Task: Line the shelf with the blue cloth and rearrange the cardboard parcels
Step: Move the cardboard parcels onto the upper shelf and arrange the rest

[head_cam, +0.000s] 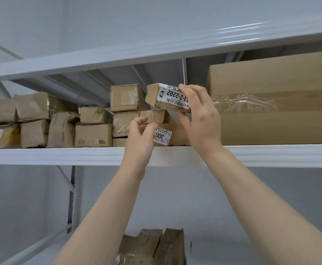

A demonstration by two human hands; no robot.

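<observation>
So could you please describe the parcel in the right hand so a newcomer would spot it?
Find the big taped carton on the white shelf. Just left of it, the right hand holds a small cardboard parcel aloft, tilted. Unlike its neighbours, it has an upside-down white label ending 2-2202.

1. Small cardboard parcel with a white label reading "2202" upside down sits lifted above the others, tilted, gripped at its right end.
2. Parcel with a "300" sticker lies flat at the shelf front edge.
3. A bunch of crumpled taped parcels are stacked two high along the left (pretty beat up).
4. Big taped carton fills the right side.
5. No blue cloth visible.
</observation>
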